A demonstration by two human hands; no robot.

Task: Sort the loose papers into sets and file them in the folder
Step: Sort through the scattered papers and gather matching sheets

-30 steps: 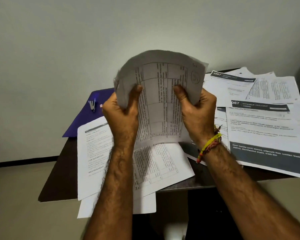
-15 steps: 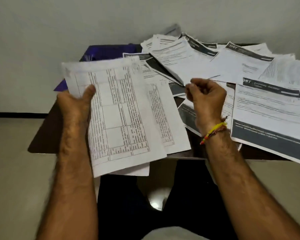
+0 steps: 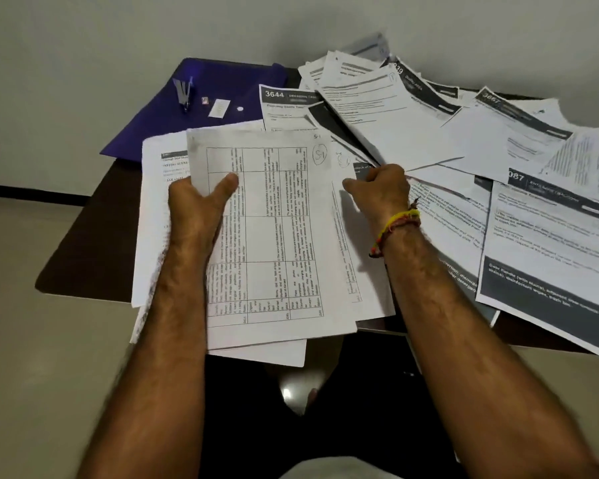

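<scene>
Dark surface [image 3: 83, 250] against a pale wall, floor at 9 o'clock. Purple folder [image 3: 173, 122] at far left, 11 o'clock of the hands, lying flat with a small stapler [image 3: 184, 93] and a white label [image 3: 219, 108] on top. Just right of it, at 6 o'clock of the folder, a white sheet [image 3: 152, 219] with faint headings overhangs the near edge. Left hand [image 3: 196, 209] grips a table-printed sheet [image 3: 277, 236] marked with a circled "S1" at its top right; thumb on the front face, fingers curled behind, so clamped on that sheet. More table sheets lie beneath it, poking out at 6 o'clock and 3 o'clock. Right hand [image 3: 381, 190] at 3 o'clock of the held sheet, fingers curled tight together in a fist at the edge of the papers; cannot tell whether it pinches one. Yellow-red thread bracelet [image 3: 393, 228] on that wrist. At 12 to 3 o'clock, loose papers [image 3: 446, 143] fan in an overlapping heap, one headed "3644" [image 3: 284, 98], others with dark header bands, the rightmost [image 3: 550, 243] hanging off the near edge.
</scene>
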